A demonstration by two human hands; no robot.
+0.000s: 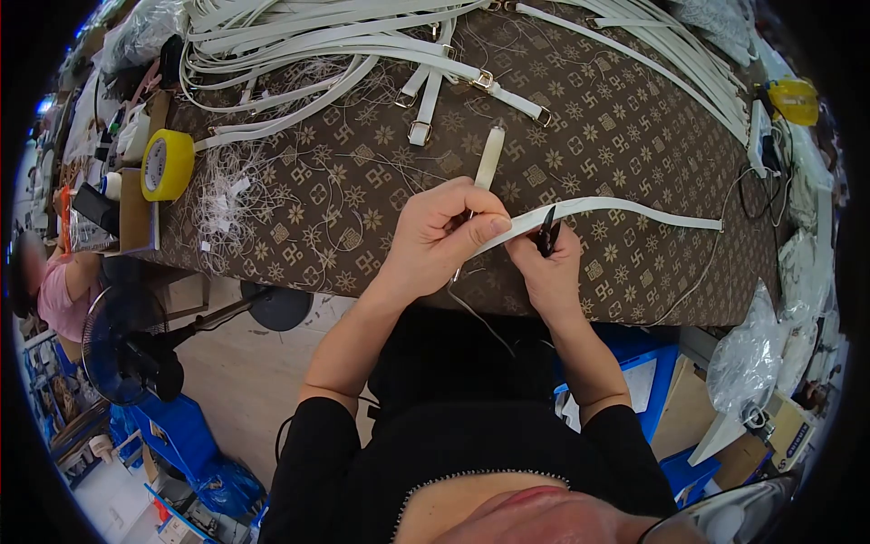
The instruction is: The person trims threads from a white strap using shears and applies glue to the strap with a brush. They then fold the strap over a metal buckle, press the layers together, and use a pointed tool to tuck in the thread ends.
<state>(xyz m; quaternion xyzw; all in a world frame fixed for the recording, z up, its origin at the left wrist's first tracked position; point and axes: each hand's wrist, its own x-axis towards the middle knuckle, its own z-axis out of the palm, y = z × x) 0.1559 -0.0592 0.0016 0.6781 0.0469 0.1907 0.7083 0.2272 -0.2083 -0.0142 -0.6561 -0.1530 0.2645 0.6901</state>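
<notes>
Near the table's front edge, my left hand [444,231] is closed on a white strap [616,205], pinching it between thumb and fingers. A slim tool with a pale yellowish handle [490,159] and a metal end sticks up out of the same hand. Below that hand, a thin cord [476,313] hangs over the edge. My right hand [551,263] is closed around a small black pointed tool [547,232], its tip up against the strap; its exact kind I cannot tell. The strap runs between both hands, its free end lying to the right on the patterned cloth.
White straps with gold buckles [317,41] lie heaped at the back, with more straps [671,54] at the back right. Cut threads [231,199] are scattered left, near a yellow tape roll [169,165]. A power strip [764,136] sits right. A fan [127,344] and a person [68,290] are at left.
</notes>
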